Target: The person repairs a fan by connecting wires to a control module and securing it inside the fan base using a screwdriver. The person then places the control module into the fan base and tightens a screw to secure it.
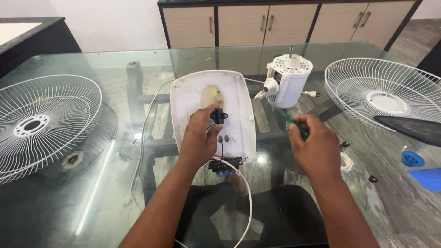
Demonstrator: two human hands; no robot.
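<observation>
While the left hand (198, 133) pinched a small black part (218, 116) over the white base (239, 110), the right hand (314, 147) gripped a green screwdriver (290, 120). Light, rigid, probably wired: best held by its sides.

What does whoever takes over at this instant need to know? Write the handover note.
Left hand pinches a small black part over the upturned white fan base.
Right hand holds a green-handled screwdriver.
Switch block hangs out at the base's near edge, still on its wires.
Motor housing stands behind; grilles lie left and right.
Done: fan taken apart. Left: black part unseated, loose screws on the glass.
</observation>
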